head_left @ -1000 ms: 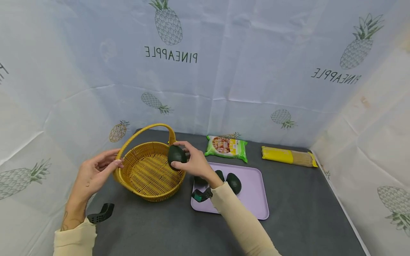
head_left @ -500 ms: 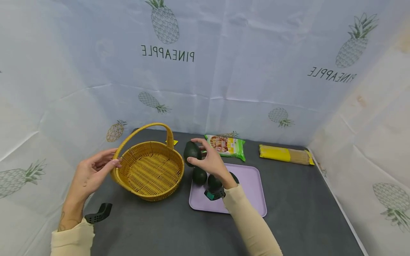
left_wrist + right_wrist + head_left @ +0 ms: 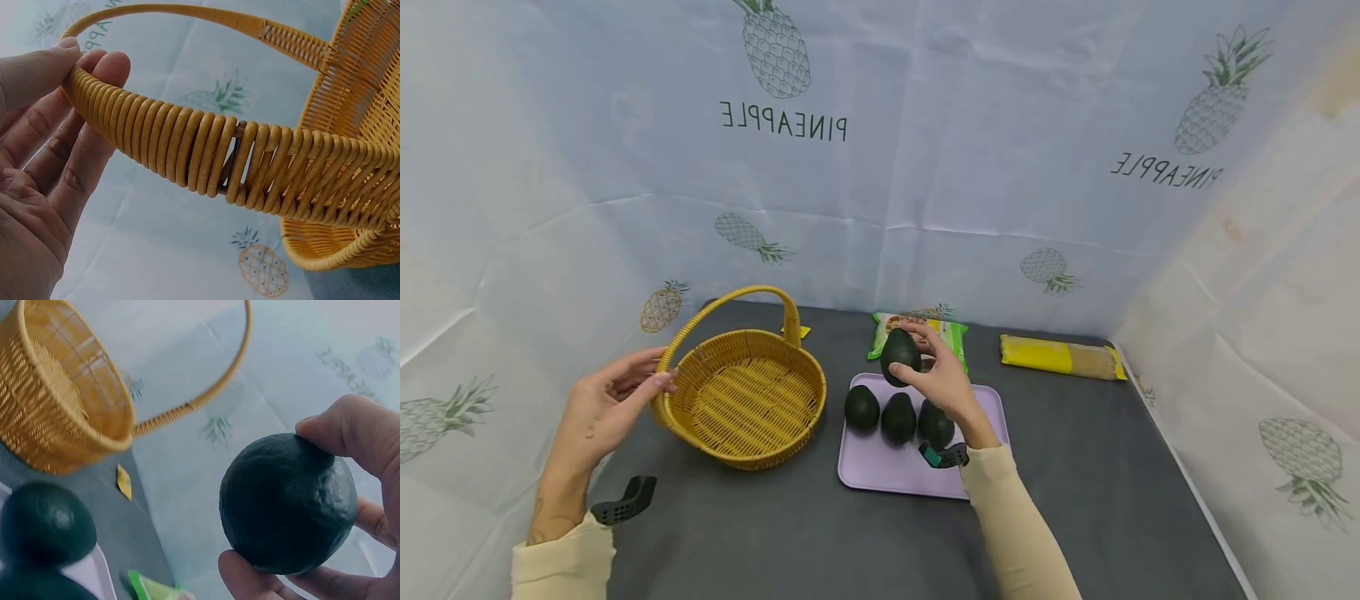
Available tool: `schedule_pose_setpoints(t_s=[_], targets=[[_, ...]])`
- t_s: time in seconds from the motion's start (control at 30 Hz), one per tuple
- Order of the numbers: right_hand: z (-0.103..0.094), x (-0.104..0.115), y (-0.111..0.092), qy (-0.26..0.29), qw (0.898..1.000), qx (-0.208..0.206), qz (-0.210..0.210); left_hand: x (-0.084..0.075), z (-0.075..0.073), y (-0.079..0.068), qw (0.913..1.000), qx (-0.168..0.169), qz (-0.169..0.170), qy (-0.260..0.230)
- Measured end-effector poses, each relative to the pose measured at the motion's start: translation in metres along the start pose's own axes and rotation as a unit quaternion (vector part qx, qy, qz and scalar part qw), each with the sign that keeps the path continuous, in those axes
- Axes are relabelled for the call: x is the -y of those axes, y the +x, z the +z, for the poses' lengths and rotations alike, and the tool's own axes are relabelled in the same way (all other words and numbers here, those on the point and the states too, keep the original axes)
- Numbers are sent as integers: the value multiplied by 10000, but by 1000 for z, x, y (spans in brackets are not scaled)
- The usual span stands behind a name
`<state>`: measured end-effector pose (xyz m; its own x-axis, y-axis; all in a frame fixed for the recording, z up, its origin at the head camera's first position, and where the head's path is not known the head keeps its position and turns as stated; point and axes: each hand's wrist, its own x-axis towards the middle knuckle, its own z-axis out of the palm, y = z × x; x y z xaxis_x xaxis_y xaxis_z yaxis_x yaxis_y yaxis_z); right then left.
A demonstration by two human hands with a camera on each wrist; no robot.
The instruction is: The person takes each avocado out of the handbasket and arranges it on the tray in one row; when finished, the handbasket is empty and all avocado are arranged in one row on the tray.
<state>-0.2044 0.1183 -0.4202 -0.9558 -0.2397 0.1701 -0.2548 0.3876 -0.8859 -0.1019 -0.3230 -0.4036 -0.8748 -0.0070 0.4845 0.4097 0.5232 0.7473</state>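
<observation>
My left hand [image 3: 602, 408] grips the handle of a yellow wicker basket [image 3: 801, 446] on its left side; in the left wrist view the thumb and fingers close round the wrapped handle [image 3: 150, 134]. No fruit shows inside the basket. My right hand [image 3: 942, 372] holds a dark green avocado [image 3: 900, 357] between thumb and fingers, raised over the back edge of a lilac tray [image 3: 887, 475]. On that tray 3 more avocados lie in a row: a left one [image 3: 862, 408], a middle one [image 3: 898, 418] and a right one [image 3: 936, 425], partly hidden by my wrist.
Behind the tray lies a green food packet [image 3: 955, 337], partly covered by the right hand. A yellow packet of noodles [image 3: 1060, 357] is at the back right. A small yellow piece [image 3: 803, 332] pokes out behind the basket. Pineapple-printed cloth walls enclose the dark table.
My right hand has carried the avocado rightward, from over the basket's right rim to above the tray's back edge. The left hand keeps its hold on the basket handle.
</observation>
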Motion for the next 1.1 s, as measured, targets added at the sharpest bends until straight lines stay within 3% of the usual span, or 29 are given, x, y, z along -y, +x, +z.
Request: schedule_pose_setpoints(t_s=[0.4, 0.8, 1.1], targets=[[-33, -18, -18, -81, 9981, -270, 552, 0, -1, 1, 9999, -12, 34, -141], [-69, -60, -47, -992, 9877, -392, 1147, 1, 0, 1, 9999, 18, 86, -149], [-72, -96, -74, -1492, 9784, -222, 1414, 0, -1, 1, 9999, 16, 59, -100]])
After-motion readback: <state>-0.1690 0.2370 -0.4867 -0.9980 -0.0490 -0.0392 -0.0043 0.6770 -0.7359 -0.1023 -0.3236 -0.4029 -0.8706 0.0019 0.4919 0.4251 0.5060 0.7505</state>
